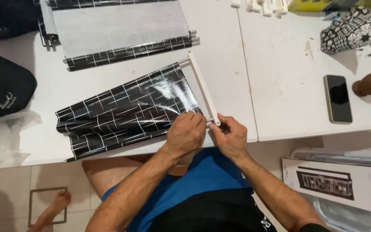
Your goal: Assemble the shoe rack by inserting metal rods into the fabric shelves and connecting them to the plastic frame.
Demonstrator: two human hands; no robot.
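**Inspector:** State the position of your hands and the piece under them.

**Me:** My left hand (184, 134) lies curled over the near end of the black patterned fabric shelf panel (125, 111), fingers pressed down on its glossy cloth at the near right corner. My right hand (230, 136) pinches the lower end of the white plastic end bar (202, 88), thumb and fingers closed on it where a thin rod meets it. The two hands sit just beside each other at the front edge of the white table (224, 64).

**Inspector:** How does the panel lie relative to you?

**Me:** It stretches away to my left, long axis slanting from the near left edge up toward the bar on the right. The bar crosses that end, running from my right hand away from me. The right hand is on the bar's joint; the left is nearer the cloth.

**Inspector:** Other items, and any containers?

**Me:** A second panel (121, 30), grey-faced with black edging, lies farther back. A smartphone (338, 99) lies face up to the right, well apart. A cardboard product box (340, 184) lies on the floor at my right; whether anything is inside, I cannot tell. Loose white plastic parts (265, 6) lie at the far edge.
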